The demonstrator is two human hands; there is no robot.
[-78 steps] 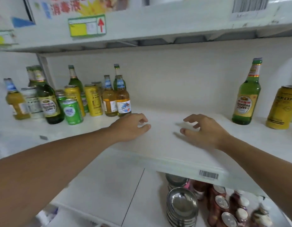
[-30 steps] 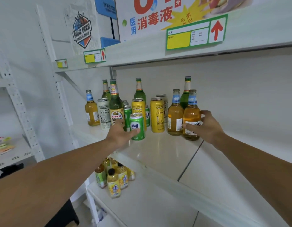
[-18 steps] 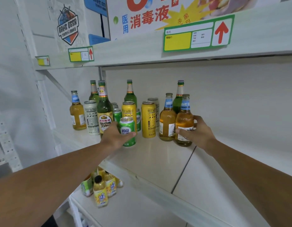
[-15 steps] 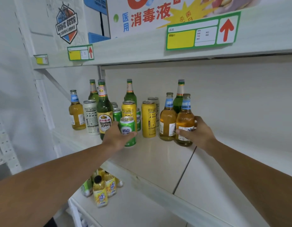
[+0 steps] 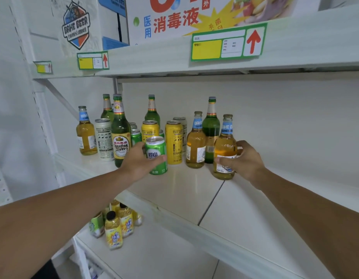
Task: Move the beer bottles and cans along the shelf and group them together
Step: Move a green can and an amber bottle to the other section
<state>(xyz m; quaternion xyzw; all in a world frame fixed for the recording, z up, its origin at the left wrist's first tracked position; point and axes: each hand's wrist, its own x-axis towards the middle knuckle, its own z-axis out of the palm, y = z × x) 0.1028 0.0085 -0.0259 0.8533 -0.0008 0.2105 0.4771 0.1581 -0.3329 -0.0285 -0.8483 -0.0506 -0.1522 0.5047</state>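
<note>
Round metal can, seemingly glass bottle

The can nearest the shelf's front edge is green with a white label patch, and behind it stand yellow cans with black print and a white can with black print. The front right bottle is clear amber with a light-blue neck label; the tall bottles are dark green with red-and-gold neck bands. The shelf is white, and the tags on the upper edge are green-bordered, yellow and white with red arrows.
</note>
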